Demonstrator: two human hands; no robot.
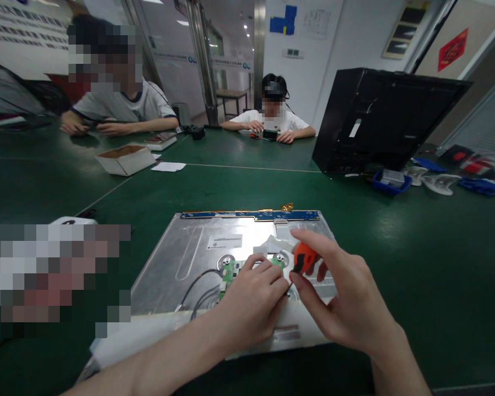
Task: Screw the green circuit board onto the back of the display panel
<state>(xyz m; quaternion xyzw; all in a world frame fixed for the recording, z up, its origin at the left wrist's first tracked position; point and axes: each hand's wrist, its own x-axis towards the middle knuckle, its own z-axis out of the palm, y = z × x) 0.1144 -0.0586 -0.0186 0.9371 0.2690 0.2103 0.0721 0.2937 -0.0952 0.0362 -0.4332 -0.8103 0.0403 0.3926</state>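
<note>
A flat metal-backed display panel lies in front of me, a long blue circuit strip along its far edge. My right hand grips a screwdriver by its orange and black handle, shaft slanting down toward the panel. Curled over a small green circuit board is my left hand, its fingertips beside the screwdriver's shaft; what they pinch, if anything, is hidden. The screwdriver's tip is also out of sight. Black cables run from the board's left side.
A large black monitor-like casing stands back right, beside a blue tray. An open white box and paper lie back left on the green table. Two people sit across it. A gold strip touches the panel's far edge.
</note>
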